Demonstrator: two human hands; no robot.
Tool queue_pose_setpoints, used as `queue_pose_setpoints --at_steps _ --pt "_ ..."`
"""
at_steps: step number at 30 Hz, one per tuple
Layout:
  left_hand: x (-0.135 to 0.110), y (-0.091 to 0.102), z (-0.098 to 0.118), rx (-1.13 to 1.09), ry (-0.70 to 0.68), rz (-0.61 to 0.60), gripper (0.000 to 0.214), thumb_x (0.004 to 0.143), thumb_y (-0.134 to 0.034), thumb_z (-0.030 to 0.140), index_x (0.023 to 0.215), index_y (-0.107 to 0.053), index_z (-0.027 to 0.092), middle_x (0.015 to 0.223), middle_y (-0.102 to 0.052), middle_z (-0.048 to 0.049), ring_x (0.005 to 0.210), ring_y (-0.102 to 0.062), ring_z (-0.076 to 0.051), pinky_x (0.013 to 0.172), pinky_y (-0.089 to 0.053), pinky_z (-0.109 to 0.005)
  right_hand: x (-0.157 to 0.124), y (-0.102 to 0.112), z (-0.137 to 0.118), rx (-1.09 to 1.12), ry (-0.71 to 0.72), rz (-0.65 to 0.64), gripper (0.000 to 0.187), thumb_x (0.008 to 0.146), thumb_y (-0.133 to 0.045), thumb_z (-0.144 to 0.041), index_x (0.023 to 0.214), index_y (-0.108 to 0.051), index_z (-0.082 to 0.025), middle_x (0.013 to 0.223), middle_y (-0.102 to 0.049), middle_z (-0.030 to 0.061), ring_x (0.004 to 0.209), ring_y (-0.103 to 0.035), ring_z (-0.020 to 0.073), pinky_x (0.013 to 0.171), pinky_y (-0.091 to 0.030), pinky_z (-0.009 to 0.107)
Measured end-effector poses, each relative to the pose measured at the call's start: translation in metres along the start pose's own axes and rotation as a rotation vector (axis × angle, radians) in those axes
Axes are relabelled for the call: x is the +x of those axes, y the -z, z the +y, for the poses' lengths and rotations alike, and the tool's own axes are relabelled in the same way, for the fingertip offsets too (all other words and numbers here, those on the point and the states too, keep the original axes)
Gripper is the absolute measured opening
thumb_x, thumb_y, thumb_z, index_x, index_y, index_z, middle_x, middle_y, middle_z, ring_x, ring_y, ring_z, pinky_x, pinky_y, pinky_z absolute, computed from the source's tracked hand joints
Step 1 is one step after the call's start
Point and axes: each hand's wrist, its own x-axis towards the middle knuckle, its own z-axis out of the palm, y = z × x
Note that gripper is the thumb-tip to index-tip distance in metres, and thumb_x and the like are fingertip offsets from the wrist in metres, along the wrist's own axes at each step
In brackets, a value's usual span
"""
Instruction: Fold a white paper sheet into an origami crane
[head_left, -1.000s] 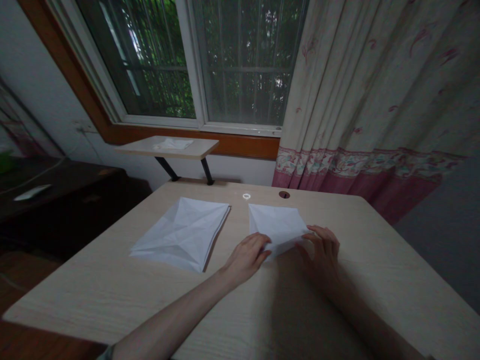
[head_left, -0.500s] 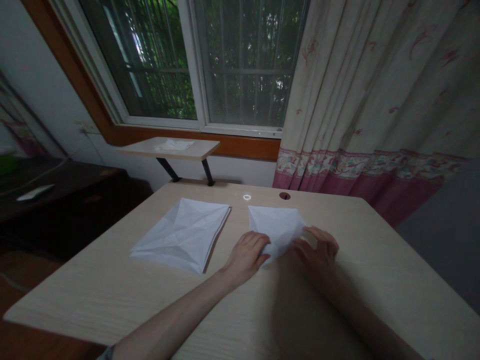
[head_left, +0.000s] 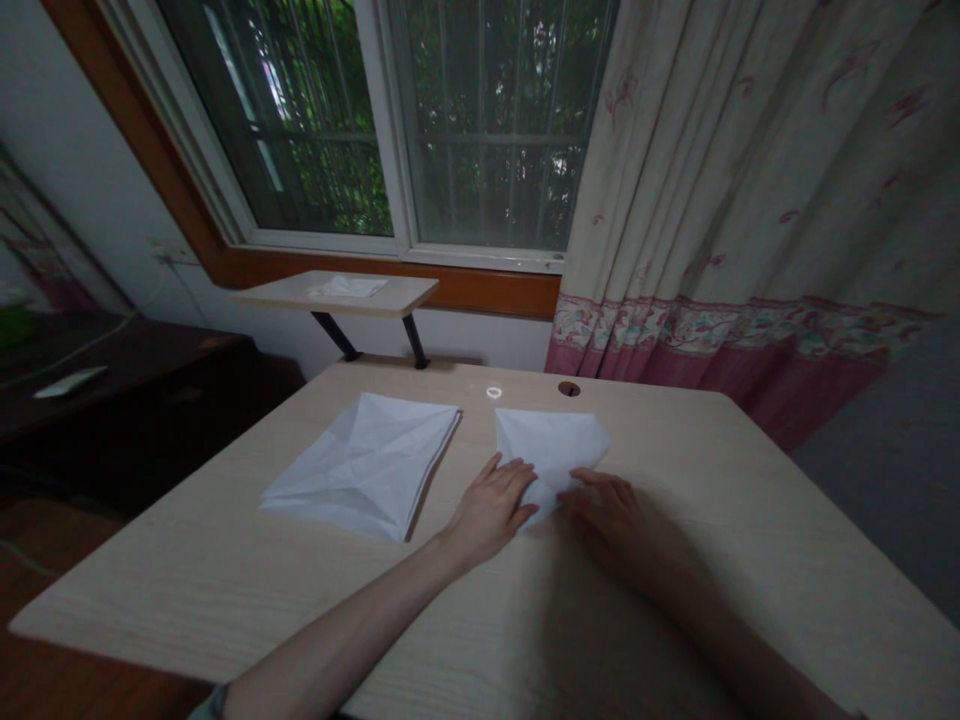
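On the table [head_left: 675,600], both hands (left hand [head_left: 491,500], right hand [head_left: 607,508]) press flat fingers on folded paper [head_left: 555,445]

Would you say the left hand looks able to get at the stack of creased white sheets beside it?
Probably yes: the stack of sheets lies just beside the left hand, with only bare table between.

A pale wooden table [head_left: 225,590] fills the lower half of the frame. A stack of creased white sheets [head_left: 367,465] is laid left of centre; a smaller folded white paper [head_left: 553,445] lies just right of it. A small white ring [head_left: 493,392] and a round hole [head_left: 568,388] are seen near the far edge.
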Motion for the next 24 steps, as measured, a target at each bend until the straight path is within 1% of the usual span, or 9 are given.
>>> queue_pose_setpoints --at_steps 3,6,10,12,17,24 --pt "0.000 0.001 0.001 0.021 -0.002 -0.024 0.037 0.100 -0.056 0.031 0.135 -0.053 0.019 0.141 -0.060 -0.0107 0.134 -0.054 -0.025 0.122 -0.025 -0.054 0.002 0.002 -0.002 0.021 0.001 -0.016 0.032 0.096 -0.048 -0.014 0.121 -0.064 -0.027 0.131 -0.062 0.0105 0.119 -0.058 0.0268 0.093 -0.054 0.047" --pt "0.000 0.003 0.003 0.046 -0.005 -0.040 0.036 0.101 -0.053 0.032 0.134 -0.056 0.018 0.141 -0.060 -0.0109 0.133 -0.054 -0.025 0.123 -0.021 -0.054 0.003 0.001 -0.002 0.011 0.001 -0.020 0.034 0.096 -0.049 -0.015 0.124 -0.063 -0.027 0.134 -0.061 0.0107 0.120 -0.058 0.0271 0.093 -0.054 0.047" --pt "0.000 0.006 0.005 0.063 -0.017 -0.031 0.036 0.099 -0.056 0.033 0.132 -0.058 0.016 0.139 -0.061 -0.0113 0.129 -0.056 -0.025 0.123 -0.018 -0.054 0.002 -0.002 0.001 0.010 -0.001 -0.038 0.031 0.097 -0.051 -0.018 0.125 -0.063 -0.027 0.136 -0.061 0.0101 0.122 -0.057 0.0267 0.096 -0.053 0.048" --pt "0.000 0.007 0.006 0.065 -0.022 -0.015 0.035 0.098 -0.058 0.033 0.129 -0.059 0.017 0.135 -0.064 -0.0097 0.126 -0.059 -0.025 0.123 -0.019 -0.053 0.001 -0.002 0.001 0.005 -0.008 -0.050 0.031 0.098 -0.051 -0.019 0.124 -0.063 -0.027 0.137 -0.060 0.0102 0.123 -0.056 0.0268 0.097 -0.052 0.049" --pt "0.000 0.009 0.007 0.084 -0.036 0.020 0.031 0.097 -0.059 0.036 0.125 -0.060 0.022 0.125 -0.069 -0.0059 0.116 -0.063 -0.025 0.120 -0.026 -0.051 0.001 -0.003 0.002 0.021 -0.029 -0.106 0.030 0.099 -0.050 -0.021 0.125 -0.063 -0.027 0.140 -0.058 0.0100 0.126 -0.055 0.0274 0.097 -0.052 0.050" --pt "0.001 0.012 0.009 0.071 -0.041 0.010 0.028 0.095 -0.063 0.038 0.118 -0.060 0.023 0.117 -0.068 -0.0050 0.112 -0.062 -0.025 0.117 -0.029 -0.050 0.001 -0.002 0.003 0.077 -0.033 -0.096 0.031 0.098 -0.050 -0.018 0.125 -0.063 -0.025 0.141 -0.058 0.0098 0.127 -0.054 0.0255 0.101 -0.051 0.049"
